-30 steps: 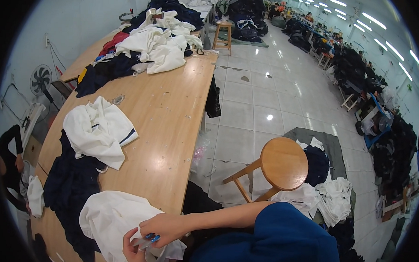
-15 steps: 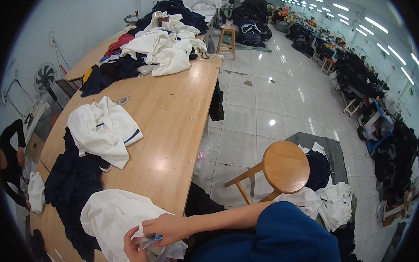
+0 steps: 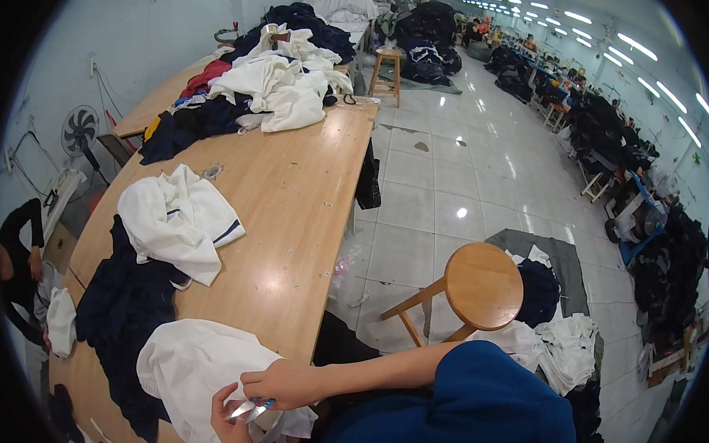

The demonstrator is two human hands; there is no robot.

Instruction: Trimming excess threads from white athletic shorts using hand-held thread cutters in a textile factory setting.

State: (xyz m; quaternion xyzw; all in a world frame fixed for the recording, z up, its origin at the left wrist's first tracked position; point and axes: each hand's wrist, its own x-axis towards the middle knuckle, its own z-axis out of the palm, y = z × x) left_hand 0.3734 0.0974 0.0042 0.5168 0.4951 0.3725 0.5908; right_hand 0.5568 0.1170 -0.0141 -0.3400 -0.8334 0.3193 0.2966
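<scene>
Near the table's front edge, a white garment [image 3: 189, 364] lies bunched in front of me. My right hand [image 3: 282, 384] is closed around small thread snips [image 3: 245, 409] with bright metal blades and a blue part. The blades point left, toward the fingers of my left hand [image 3: 230, 422]. That hand pinches a bit of the white garment, its thumb and fingertips close to the blades. The exact spot between the fingertips is too small to make out. Dark navy cloth [image 3: 125, 315] lies left of the garment, partly under a second white garment [image 3: 179, 223].
Farther along the wooden table [image 3: 292, 211] is a heap of white, navy and red garments [image 3: 269, 86]. A round wooden stool [image 3: 485, 285] stands to my right, beside cloth piles [image 3: 565, 346] on a grey sheet. Someone in black [image 3: 21, 264] is at the far left.
The snips have turned slightly, and their blades show brighter between my hands. Both hands stay in nearly the same place over the white garment. The view has shifted a little.
</scene>
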